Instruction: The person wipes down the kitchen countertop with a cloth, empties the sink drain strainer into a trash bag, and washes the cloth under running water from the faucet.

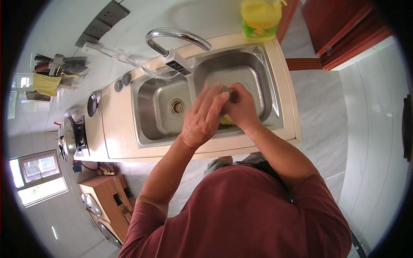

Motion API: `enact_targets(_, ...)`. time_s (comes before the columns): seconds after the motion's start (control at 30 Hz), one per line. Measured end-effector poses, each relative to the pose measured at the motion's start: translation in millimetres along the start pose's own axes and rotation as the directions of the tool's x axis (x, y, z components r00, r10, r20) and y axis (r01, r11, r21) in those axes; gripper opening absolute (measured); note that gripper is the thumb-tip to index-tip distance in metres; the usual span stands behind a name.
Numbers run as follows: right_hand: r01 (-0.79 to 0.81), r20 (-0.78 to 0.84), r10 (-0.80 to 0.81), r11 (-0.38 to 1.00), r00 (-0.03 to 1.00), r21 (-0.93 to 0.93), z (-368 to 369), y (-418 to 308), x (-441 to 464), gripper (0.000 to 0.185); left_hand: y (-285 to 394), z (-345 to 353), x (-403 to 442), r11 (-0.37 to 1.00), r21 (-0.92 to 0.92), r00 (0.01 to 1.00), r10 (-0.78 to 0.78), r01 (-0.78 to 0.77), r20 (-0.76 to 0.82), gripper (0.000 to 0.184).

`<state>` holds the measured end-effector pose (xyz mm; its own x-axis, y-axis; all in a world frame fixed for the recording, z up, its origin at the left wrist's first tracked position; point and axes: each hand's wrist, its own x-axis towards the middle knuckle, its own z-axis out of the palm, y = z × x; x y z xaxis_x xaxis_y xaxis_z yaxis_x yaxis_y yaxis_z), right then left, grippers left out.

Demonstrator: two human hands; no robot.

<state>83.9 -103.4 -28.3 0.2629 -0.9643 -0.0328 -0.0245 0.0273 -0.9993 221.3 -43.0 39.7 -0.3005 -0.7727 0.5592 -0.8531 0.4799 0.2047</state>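
Over the right basin [254,86] of a steel double sink, my two hands meet. My right hand [244,109] is closed around a small, grey, metal-looking piece [227,89], mostly covered by fingers; its kind cannot be made out. My left hand [202,116] leans against the same piece, thumb tip on it, fingers bent together and slightly blurred. Beneath the hands, something yellow [226,121] shows in the basin, perhaps a cloth. The chrome faucet [178,34] arches behind the hands, and I see no water running from it.
Left of the hands lies the other basin [161,118] with a drain. A yellow jug [260,19] stands at the back right corner. Two small round lids [122,82] sit on the counter [118,116]. Farther left are a pan [93,104], a wok [69,133] and a knife rack [56,66].
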Motion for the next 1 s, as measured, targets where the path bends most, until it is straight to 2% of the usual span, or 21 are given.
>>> enact_targets(0.2,-0.049,0.026,0.049,0.999,0.998,-0.011,-6.1,-8.3,-1.4,0.026,2.5,1.0,1.6,1.000,0.007,1.000,0.026,-0.026,0.005,0.054)
enact_targets(0.4,-0.044,-0.046,0.040,0.994,0.998,-0.103,0.6,11.8,4.7,0.025,-0.5,10.3,-1.7,0.998,0.033,0.998,0.060,-0.061,0.017,0.052)
enact_targets(0.5,-0.226,0.067,0.227,0.974,0.972,-0.026,-3.1,10.5,10.4,0.024,-5.1,11.2,-3.3,0.999,0.028,0.999,0.022,-0.024,0.048,0.056)
enact_targets(0.53,-0.274,0.123,0.259,0.953,0.958,0.130,-5.9,6.9,9.1,0.023,-7.4,10.8,-4.0,1.000,0.028,0.998,0.002,-0.004,0.060,0.057)
enact_targets(0.6,-0.372,0.250,0.288,0.831,0.924,0.415,-13.8,-3.9,2.9,0.022,-14.7,14.8,-9.8,0.999,0.035,0.999,-0.022,0.021,0.023,0.074)
enact_targets(0.63,-0.377,0.243,0.295,0.806,0.924,0.457,-15.4,-9.2,-0.2,0.021,-17.4,15.1,-12.0,0.999,0.038,0.999,-0.037,0.037,0.005,0.082)
enact_targets(0.7,-0.385,0.229,0.309,0.751,0.923,0.537,-17.6,-15.6,-4.5,0.020,-19.3,12.3,-12.4,0.996,0.031,0.996,-0.089,0.088,0.018,0.086)
enact_targets(1.0,-0.407,0.218,0.346,0.712,0.912,0.572,-19.0,1.0,-4.5,0.013,-16.4,12.5,-11.8,0.994,0.054,0.996,-0.091,0.090,0.008,0.088)
